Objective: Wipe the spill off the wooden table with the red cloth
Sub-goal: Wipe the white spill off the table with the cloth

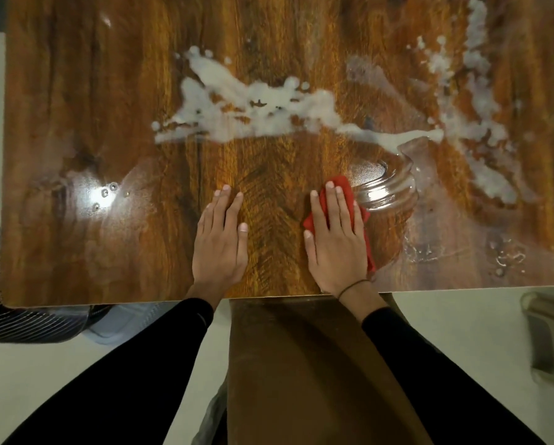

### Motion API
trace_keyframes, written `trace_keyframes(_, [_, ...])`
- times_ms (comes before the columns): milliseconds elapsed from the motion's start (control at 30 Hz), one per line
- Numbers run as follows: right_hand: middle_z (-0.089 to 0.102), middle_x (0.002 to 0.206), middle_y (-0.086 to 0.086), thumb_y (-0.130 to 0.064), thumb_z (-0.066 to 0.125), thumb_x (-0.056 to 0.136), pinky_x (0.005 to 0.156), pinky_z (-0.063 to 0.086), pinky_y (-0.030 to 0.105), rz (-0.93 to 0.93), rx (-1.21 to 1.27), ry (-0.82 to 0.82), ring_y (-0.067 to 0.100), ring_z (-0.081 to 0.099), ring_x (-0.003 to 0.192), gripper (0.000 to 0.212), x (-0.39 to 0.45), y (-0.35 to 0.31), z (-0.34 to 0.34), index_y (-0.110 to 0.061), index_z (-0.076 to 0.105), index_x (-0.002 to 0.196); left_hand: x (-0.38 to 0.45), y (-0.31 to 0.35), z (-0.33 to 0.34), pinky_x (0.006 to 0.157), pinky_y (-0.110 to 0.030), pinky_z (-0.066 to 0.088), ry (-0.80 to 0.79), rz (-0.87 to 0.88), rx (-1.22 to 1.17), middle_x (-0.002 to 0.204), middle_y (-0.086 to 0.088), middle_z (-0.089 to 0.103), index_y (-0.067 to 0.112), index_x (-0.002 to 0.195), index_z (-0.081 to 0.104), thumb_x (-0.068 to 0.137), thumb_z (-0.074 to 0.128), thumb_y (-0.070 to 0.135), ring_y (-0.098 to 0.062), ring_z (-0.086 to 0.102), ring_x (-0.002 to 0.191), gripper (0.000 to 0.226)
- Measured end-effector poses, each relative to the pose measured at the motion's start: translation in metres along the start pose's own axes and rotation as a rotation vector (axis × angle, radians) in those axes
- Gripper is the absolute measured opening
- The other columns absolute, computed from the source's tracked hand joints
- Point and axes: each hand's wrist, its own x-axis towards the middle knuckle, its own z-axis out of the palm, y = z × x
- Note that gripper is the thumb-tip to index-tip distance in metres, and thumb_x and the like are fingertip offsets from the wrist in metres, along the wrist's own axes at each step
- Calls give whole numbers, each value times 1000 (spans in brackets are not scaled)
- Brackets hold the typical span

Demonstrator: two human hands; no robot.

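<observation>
A white milky spill [256,104] spreads across the middle of the glossy wooden table [92,236], with more splashes [481,101] toward the far right. My right hand [336,242] lies flat with straight fingers on the red cloth [344,187], pressing it onto the table near the front edge, below the spill. The cloth peeks out beyond my fingertips and along the hand's right side. My left hand [221,239] rests flat on bare wood to the left, holding nothing.
A clear ribbed glass jar [388,187] lies on its side just right of the cloth, touching the spill's tail. Wet smears [507,255] mark the near right of the table. A dark ribbed object [18,316] sits under the left front corner, a grey bin [548,332] on the floor right.
</observation>
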Motion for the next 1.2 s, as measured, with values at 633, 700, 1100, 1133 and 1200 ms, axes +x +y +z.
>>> trace_keyframes(633, [10, 188, 7, -50, 26, 117, 141, 7, 55, 170, -18, -40, 27, 5, 175, 69, 11, 116, -43, -22, 19, 179, -1, 0, -1, 137, -50, 17, -56, 0, 20, 181, -14, 24, 10, 170, 35, 116, 29, 41, -32, 20, 169, 62])
trace_keyframes(700, [9, 188, 8, -48, 30, 116, 141, 5, 55, 141, -42, -42, 28, 6, 175, 70, 40, 97, -43, -20, 19, 179, -2, 0, 1, 136, -50, 17, -48, 5, 16, 181, -14, 24, 12, 170, 34, 116, 29, 42, -32, 20, 169, 62])
trace_keyframes(1100, [-1, 189, 5, -51, 27, 118, 141, 8, 54, -306, -61, -141, 25, -3, 175, 71, -34, 121, -40, -25, 8, 181, -8, 72, 15, 137, -33, -5, -58, -30, 16, 180, -12, 25, 9, 168, 37, 114, 33, 38, -29, 22, 168, 60])
trace_keyframes(1133, [-1, 189, 4, -52, 27, 118, 141, 7, 54, -235, -48, -135, 24, -2, 175, 71, -34, 140, -46, -26, 9, 181, -7, 95, 22, 139, -39, 1, -76, -38, -22, 181, -12, 23, 9, 168, 35, 114, 32, 39, -28, 19, 169, 62])
trace_keyframes(1200, [3, 189, 4, -52, 27, 117, 141, -4, 48, -104, -36, -110, 25, 2, 175, 70, -20, 174, -57, -26, 12, 181, -5, 130, 37, 139, -46, 10, -87, -53, -61, 182, -13, 21, 8, 170, 31, 114, 30, 43, -27, 17, 170, 66])
